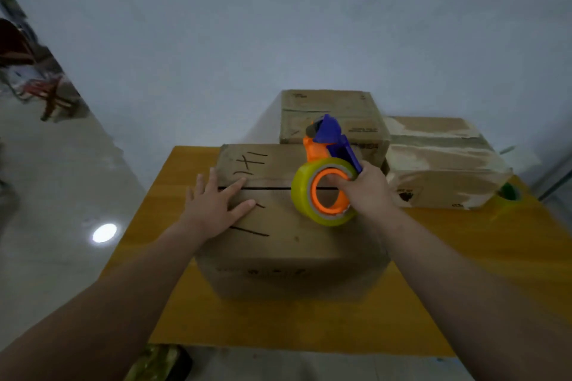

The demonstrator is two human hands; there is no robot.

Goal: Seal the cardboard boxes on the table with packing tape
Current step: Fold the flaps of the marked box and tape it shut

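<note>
On the yellow table, the nearest cardboard box has an untaped seam between its closed flaps. The left hand lies flat on it, fingers spread. The right hand is clamped on the tape dispenser, held over the seam. Behind stand a second box and a taped box, with a green tape roll just beside the latter.

Left hand flat on the near box, fingers spread by the open seam. Right hand grips the tape gun over it. Two more boxes at 12 and 2 o'clock.
</note>
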